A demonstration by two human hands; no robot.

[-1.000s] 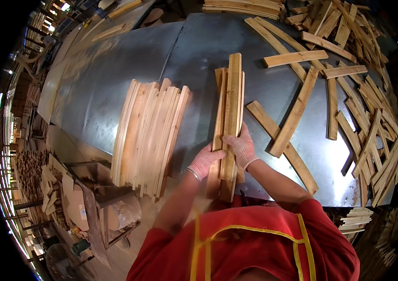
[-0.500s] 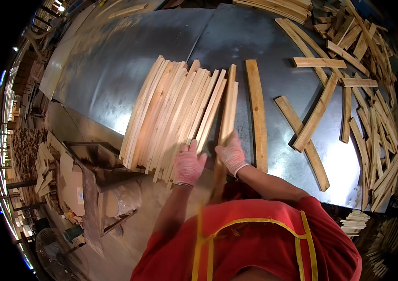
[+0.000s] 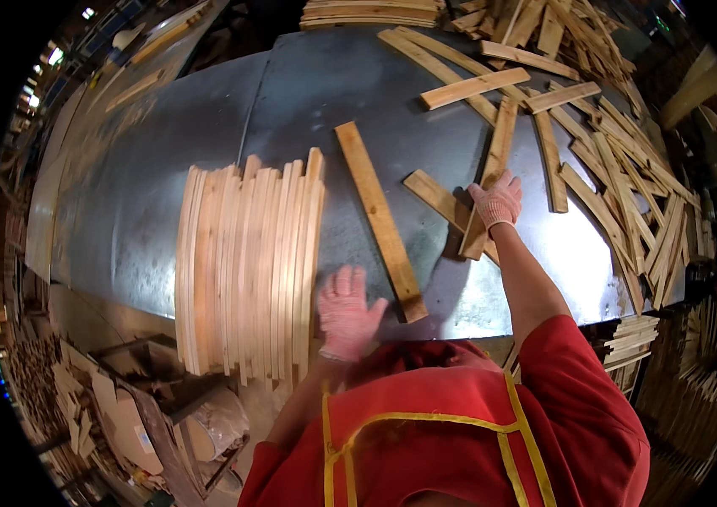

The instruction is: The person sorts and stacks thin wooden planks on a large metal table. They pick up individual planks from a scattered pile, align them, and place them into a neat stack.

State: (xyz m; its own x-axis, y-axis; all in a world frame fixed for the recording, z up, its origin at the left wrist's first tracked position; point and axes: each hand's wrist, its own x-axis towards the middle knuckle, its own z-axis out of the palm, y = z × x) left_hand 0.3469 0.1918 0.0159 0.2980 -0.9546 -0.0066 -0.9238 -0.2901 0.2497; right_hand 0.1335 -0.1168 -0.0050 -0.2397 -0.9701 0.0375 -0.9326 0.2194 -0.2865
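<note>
My right hand [image 3: 500,203], in a pinkish knit glove, is closed around a flat wooden slat [image 3: 502,139] on the metal-topped table. That slat lies slanted across another slat [image 3: 436,199]. My left hand [image 3: 350,314], gloved alike, holds nothing; its fingers are stretched and apart near the table's front edge. Just left of it stands a tight row of pale wooden strips [image 3: 244,270], side by side, their near ends jutting past the edge. Between my hands a single darker slat [image 3: 380,220] lies on the metal.
Loose slats [image 3: 629,194] are heaped along the table's right side, with a larger jumble [image 3: 553,34] at the far right. A neat stack of boards [image 3: 371,13] sits at the far edge. A cardboard-lined bin [image 3: 135,427] stands on the floor at lower left.
My right hand has left the pale strips and moved right onto a slat. The strips it was at now stand against the row. My left hand has come off the row, fingers spread. The view has shifted right.
</note>
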